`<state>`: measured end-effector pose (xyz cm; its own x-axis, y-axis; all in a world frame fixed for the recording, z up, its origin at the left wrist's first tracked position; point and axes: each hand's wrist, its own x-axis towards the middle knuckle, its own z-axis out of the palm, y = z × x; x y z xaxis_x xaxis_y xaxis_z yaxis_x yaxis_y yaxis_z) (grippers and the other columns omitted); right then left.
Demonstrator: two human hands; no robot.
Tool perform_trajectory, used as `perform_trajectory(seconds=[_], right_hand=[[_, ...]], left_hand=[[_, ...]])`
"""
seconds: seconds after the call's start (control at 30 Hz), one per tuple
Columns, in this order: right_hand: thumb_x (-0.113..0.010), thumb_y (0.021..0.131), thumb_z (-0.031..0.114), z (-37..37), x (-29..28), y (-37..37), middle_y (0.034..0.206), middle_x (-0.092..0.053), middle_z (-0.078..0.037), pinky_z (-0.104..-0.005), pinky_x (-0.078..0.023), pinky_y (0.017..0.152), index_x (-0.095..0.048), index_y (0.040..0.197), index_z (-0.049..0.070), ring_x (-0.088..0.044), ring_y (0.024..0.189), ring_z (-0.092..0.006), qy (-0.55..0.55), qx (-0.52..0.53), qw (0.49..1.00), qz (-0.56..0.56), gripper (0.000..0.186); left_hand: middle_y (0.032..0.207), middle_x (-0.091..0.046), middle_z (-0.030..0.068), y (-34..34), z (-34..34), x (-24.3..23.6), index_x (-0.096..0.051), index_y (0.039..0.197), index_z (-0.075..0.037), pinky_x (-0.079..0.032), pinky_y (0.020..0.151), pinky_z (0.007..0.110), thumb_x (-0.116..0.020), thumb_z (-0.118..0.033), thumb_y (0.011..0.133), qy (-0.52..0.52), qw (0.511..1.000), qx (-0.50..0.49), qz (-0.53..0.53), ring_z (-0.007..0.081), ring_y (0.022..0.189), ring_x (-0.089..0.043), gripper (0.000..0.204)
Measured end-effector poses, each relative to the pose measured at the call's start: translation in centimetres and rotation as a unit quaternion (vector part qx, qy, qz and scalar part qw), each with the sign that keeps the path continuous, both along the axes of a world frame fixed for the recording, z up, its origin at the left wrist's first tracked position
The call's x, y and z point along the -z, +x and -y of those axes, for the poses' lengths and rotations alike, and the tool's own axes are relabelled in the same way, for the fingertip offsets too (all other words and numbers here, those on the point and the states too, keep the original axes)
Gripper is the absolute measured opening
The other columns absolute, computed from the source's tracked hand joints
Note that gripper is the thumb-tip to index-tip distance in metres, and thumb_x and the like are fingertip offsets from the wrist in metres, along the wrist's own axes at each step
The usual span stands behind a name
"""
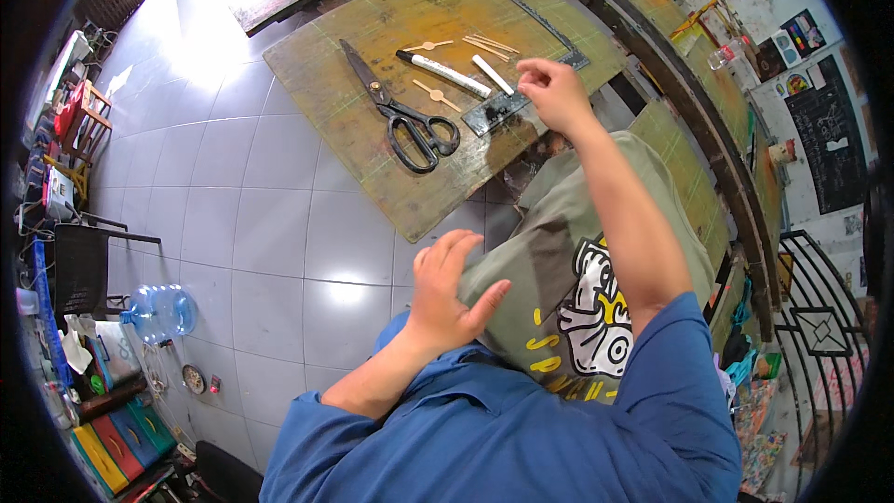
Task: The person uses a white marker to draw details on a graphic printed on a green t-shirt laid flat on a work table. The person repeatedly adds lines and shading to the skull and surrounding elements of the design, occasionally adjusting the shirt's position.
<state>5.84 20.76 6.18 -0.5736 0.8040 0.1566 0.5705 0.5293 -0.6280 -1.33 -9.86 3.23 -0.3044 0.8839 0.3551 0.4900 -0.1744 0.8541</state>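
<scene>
My left hand (449,296) hangs in the air, fingers spread and empty, beside an olive cloth (521,289) with a cartoon print that lies over my lap. Over the near right part of the board (326,84), my right hand (556,98) has its fingers bent in a pinch; what they hold, if anything, is hidden. Just below those fingers is a dark, stained metal ruler or square (494,114). To its left lie large black scissors (391,110), a white marker (449,73) with a black cap and a white stick (494,74).
Thin wooden sticks (492,45) and two wooden pieces with round middles (436,95) are on the board. A curved dark metal rail (652,37) runs along the right. On the tiled floor (270,233) at left lies a blue water bottle (160,312) near a black chair (82,265).
</scene>
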Motion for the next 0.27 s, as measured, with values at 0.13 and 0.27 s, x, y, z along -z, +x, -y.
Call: perform_trajectory(seconds=[0.13,0.27], right_hand=[[-0.066,0.077,0.009,5.2,-3.3,4.7,0.097,-0.068,-0.008,-0.0287,-0.050,0.070,-0.064,0.110,0.007,-0.064,0.073,-0.0168,-0.073,0.053,0.993,0.083,0.033],[-0.065,0.085,0.020,10.3,-4.4,11.8,0.108,-0.066,-0.014,-0.0280,-0.050,0.078,-0.065,0.110,0.009,-0.067,0.088,-0.0210,0.065,0.014,0.986,-0.153,0.028]], left_hand=[[0.116,-0.053,0.0178,-0.5,-0.3,1.2,-0.052,0.115,-0.001,-0.035,0.090,0.041,-0.073,-0.029,0.074,0.012,1.000,0.010,-0.005,0.0338,0.106,-0.050,0.053],[0.118,-0.053,0.0179,0.0,-0.9,1.3,-0.052,0.116,-0.002,-0.035,0.091,0.041,-0.072,-0.030,0.075,-0.021,0.996,0.077,-0.028,0.0340,0.107,-0.050,0.054]])
